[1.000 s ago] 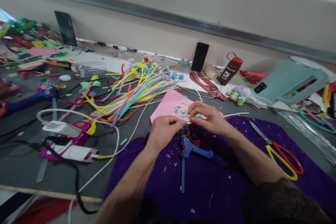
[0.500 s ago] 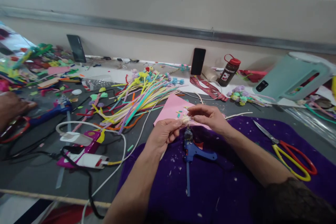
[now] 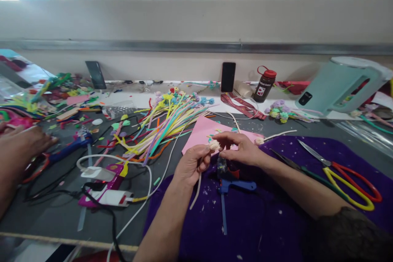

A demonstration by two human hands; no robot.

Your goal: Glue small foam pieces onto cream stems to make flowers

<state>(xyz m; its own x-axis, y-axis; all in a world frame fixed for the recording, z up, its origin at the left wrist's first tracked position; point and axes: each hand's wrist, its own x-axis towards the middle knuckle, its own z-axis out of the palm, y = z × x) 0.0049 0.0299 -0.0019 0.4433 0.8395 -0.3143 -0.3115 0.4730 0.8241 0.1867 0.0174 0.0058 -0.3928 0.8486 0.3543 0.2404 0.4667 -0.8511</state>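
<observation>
My left hand [image 3: 195, 163] pinches a small cream flower made of fuzzy pipe cleaner [image 3: 214, 145] between thumb and fingers, its pale stem [image 3: 196, 194] hanging below the palm. Close on the flower's right side is my right hand [image 3: 242, 148], fingers bent and thumb held apart from them; whether a fingertip touches the flower is unclear. Just beneath both hands, a blue glue gun [image 3: 235, 185] lies on purple cloth [image 3: 276, 233]. Behind them is a pink sheet [image 3: 196, 133] with small coloured scraps. Another cream flower [image 3: 259, 141] with a stem rests at the sheet's right edge.
Scissors [image 3: 330, 163] and dark-green-handled pliers [image 3: 319, 178] lie right. Pipe-cleaner flowers [image 3: 167, 127] are heaped behind left. A magenta power strip [image 3: 104, 188] and cables lie left, near another person's hand [image 3: 24, 147]. A phone [image 3: 228, 77], bottle [image 3: 265, 86] and kettle [image 3: 337, 86] stand behind.
The view has tipped upward. My left hand has turned so the flower and its hanging stem show more, and my right fingers have curled closer. The other person's hand shows more at left.
</observation>
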